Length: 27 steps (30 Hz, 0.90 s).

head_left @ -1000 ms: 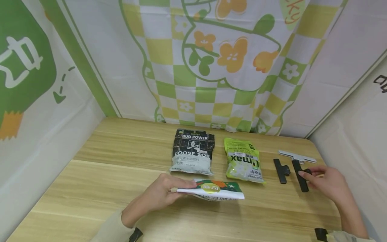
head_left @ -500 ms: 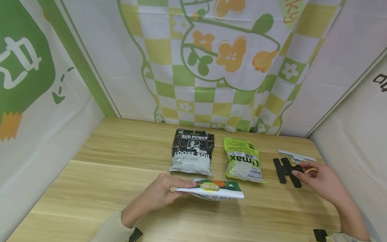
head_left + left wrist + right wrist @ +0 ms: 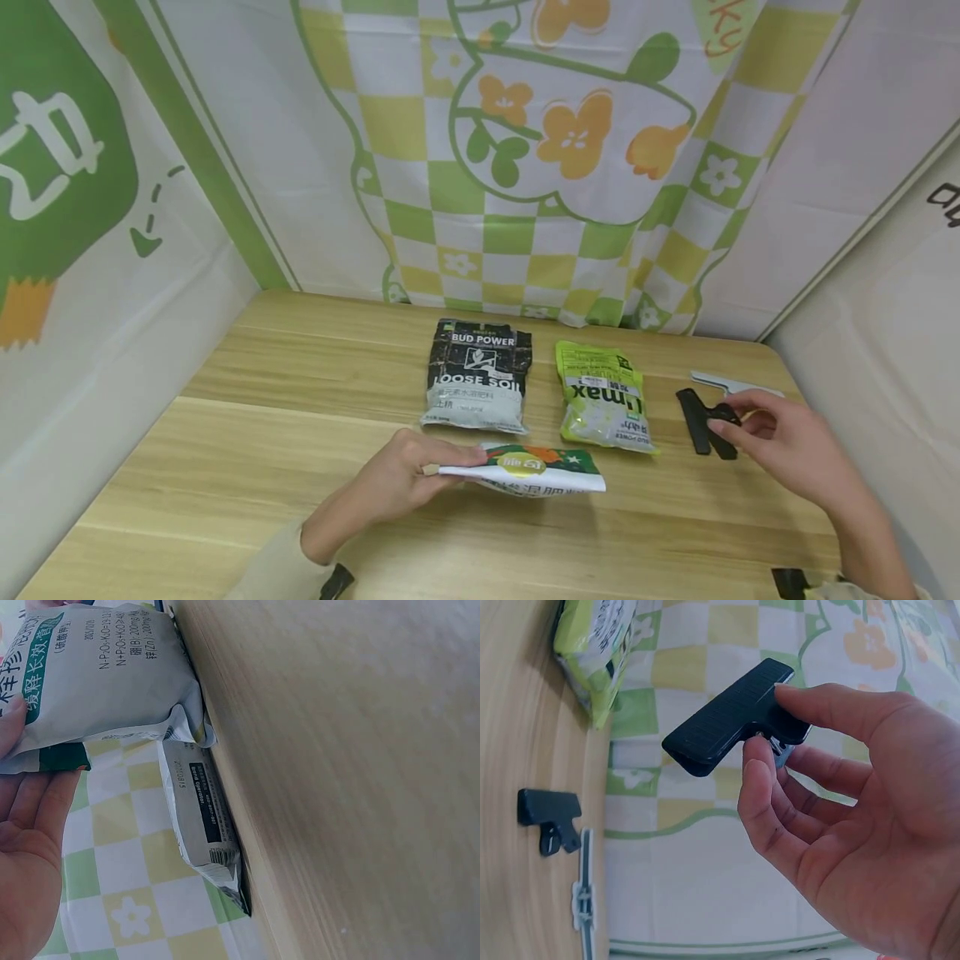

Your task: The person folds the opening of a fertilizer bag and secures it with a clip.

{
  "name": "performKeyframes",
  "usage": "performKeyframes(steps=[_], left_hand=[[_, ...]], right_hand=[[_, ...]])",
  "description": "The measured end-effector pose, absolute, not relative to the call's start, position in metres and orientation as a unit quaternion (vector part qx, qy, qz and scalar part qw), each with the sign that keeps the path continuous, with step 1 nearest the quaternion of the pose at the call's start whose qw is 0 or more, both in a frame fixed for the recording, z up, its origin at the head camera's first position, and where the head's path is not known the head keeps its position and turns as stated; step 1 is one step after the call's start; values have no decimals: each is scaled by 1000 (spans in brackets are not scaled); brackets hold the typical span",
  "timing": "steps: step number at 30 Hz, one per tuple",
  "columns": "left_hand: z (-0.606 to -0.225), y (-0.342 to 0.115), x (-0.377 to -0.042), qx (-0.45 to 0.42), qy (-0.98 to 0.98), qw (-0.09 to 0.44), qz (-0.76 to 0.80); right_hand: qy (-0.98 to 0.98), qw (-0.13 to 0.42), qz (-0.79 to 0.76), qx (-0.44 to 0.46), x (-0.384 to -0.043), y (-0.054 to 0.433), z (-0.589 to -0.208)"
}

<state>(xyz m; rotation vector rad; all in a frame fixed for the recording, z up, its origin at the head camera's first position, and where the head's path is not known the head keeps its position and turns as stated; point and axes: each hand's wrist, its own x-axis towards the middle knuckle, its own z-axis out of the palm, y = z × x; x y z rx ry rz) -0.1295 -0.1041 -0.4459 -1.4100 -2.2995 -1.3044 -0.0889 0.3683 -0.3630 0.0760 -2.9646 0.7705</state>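
Note:
My left hand pinches one side of a white and green fertilizer bag, its top edge folded over. In the left wrist view the bag hangs upright with its bottom end at the tabletop. At the right, my right hand holds a black bag clip by its handles, thumb on one side and fingers on the other. The right wrist view shows this clip raised off the table. A second black clip lies on the table below it, near a white clip.
A black and grey "Bud Power" loose soil bag lies behind the held bag. To its right is a lime green bag. The wooden table meets a checkered curtain at the back and fabric walls at the sides.
My right hand has lifted the black clip and carried it a little to the left, over the second black clip. The left hand and its bag have stayed in place.

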Motion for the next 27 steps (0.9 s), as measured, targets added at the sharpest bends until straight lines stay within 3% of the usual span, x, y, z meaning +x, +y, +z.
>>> performKeyframes(steps=[8,27], left_hand=[[-446,-104,-130,-475,-761,75,-436],[-446,-105,-130,-463,-768,63,-438]], right_hand=[[-966,39,253,47,-87,350,-351],[-943,104,269,165,-80,301,-339]])
